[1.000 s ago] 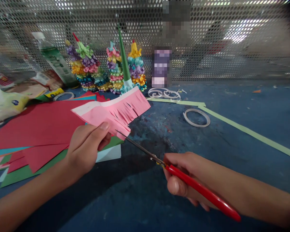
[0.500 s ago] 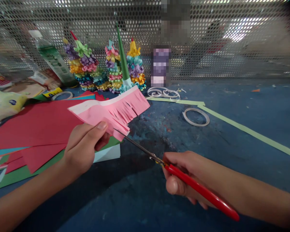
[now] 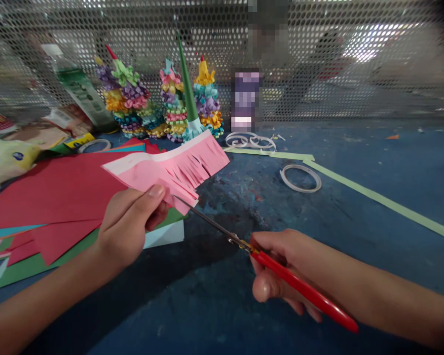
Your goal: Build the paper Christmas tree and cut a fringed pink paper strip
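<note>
My left hand [image 3: 129,222] pinches a strip of pink paper [image 3: 200,162] between thumb and fingers, holding it above the table. Narrow slits fringe the strip's right part, while a pale band runs along its upper edge. My right hand [image 3: 281,271] is wrapped round the red handles of a pair of scissors [image 3: 303,286]. The blades reach up and left, and their tips are at the paper's lower edge, close to my left fingers. How far the blades are apart is hard to make out.
Left lies a stack of coloured paper [image 3: 66,192]. Behind stand fringed paper cones [image 3: 207,98], a green cone [image 3: 187,84] and a green-labelled bottle [image 3: 81,88]. Pale green strips [image 3: 377,197] and a white paper coil [image 3: 301,178] lie right. A perforated metal panel [image 3: 151,29] closes the back.
The scissor handles have shifted slightly up and left, and my right thumb has moved a little. The pink paper and my left hand are almost unmoved.
</note>
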The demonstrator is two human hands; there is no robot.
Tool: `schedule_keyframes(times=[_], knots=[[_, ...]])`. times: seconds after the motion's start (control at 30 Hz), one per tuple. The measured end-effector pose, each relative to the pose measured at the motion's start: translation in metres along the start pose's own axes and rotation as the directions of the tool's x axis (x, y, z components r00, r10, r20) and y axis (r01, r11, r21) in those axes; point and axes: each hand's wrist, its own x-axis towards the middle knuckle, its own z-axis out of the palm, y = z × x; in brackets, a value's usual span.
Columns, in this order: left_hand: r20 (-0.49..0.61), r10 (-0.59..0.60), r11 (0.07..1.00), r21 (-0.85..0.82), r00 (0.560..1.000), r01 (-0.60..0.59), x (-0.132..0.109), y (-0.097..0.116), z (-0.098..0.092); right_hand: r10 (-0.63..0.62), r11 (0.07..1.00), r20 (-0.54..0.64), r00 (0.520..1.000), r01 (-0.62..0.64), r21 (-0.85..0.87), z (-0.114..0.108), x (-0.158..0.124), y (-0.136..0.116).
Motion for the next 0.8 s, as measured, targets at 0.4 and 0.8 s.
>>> schedule_keyframes(times=[0.4, 0.8], knots=[[0.013, -0.065, 0.970, -0.233, 0.998, 0.067, 0.015, 0.011, -0.003, -0.123, 0.952, -0.028, 0.992, 0.110, -0.287, -0.007, 0.002, -0.002], [-0.080, 0.040, 0.961, 0.276, 0.996, -0.016, 0.015, 0.019, -0.017, -0.194, 0.902, -0.003, 0.981, 0.177, -0.394, -0.002, 0.004, -0.006]])
